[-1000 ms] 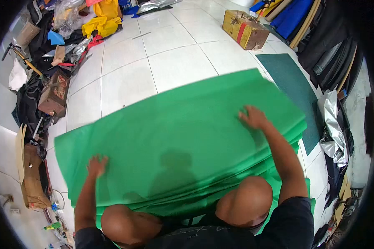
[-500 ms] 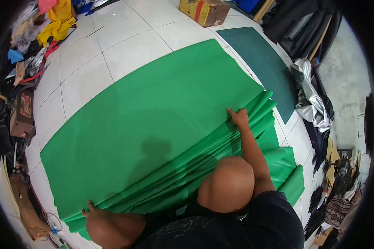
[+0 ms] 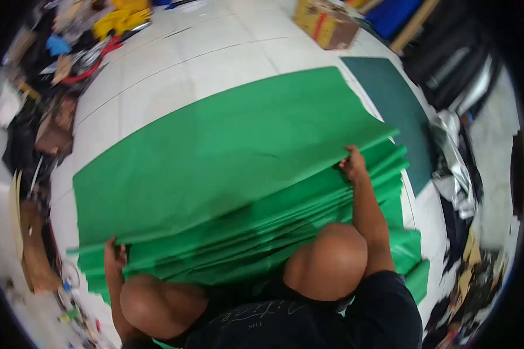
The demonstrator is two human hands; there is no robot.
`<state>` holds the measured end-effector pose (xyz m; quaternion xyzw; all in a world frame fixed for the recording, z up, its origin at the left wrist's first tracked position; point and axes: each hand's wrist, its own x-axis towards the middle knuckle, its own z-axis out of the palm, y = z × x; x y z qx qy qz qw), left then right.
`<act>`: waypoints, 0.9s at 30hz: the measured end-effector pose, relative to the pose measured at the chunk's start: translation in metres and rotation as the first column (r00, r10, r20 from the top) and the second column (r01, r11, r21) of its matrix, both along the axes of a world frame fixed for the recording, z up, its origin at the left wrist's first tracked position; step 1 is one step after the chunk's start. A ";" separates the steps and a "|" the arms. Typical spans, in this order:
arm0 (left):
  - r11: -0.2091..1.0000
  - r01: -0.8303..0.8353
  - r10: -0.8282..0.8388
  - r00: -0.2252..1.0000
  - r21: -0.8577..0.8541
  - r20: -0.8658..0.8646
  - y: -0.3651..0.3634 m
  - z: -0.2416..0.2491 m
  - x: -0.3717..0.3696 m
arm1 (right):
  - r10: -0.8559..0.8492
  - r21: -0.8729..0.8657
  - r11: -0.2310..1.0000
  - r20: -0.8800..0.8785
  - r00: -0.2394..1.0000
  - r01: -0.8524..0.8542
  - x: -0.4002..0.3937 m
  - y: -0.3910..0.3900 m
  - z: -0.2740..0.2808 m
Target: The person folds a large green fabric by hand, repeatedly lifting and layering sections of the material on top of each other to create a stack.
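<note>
A large sheet of smooth green material (image 3: 215, 157) lies over the floor in front of my knees, flat at the far side and bunched into long folds near me. My right hand (image 3: 353, 164) is closed on the raised fold at the right, thumb on top and fingers curled under. At the left end of the same fold, my left hand (image 3: 116, 256) grips the material with bent fingers. Between the hands the fold runs slantwise, slightly lifted above the creases beneath it. Parts of the nearer folds are hidden by my knees.
A dark green mat (image 3: 390, 104) lies beyond the sheet's right edge. A yellow and brown box (image 3: 326, 24) stands at the back. Dark rolls (image 3: 448, 64) and silver material (image 3: 457, 168) line the right wall. Scraps and a brown box (image 3: 57, 131) crowd the left side.
Both hands have taken up the fold and raised it a little, and the left hand has moved away from me. The view has shifted, so surroundings sit further right and lower.
</note>
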<state>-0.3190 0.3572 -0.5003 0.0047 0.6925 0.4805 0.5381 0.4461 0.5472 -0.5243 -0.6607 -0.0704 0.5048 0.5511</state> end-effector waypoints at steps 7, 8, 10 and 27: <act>0.812 -0.317 0.396 0.916 0.490 -0.063 0.021 0.055 -0.035 | -0.049 0.347 0.937 0.033 0.998 0.034 -0.021 0.029 0.121; 0.765 -0.271 0.384 0.920 0.584 -0.077 0.025 0.081 -0.043 | -0.029 0.370 0.929 0.069 0.997 0.001 -0.015 0.032 0.146; 0.663 -0.233 0.308 0.951 0.712 0.024 0.033 0.151 -0.053 | -0.005 0.542 0.840 0.071 0.997 -0.034 -0.017 0.035 0.210; 0.640 0.582 -0.559 -0.095 -0.502 -0.824 0.157 0.018 -0.012 | 0.519 -0.668 0.369 0.725 -0.453 -0.646 -0.046 0.128 0.091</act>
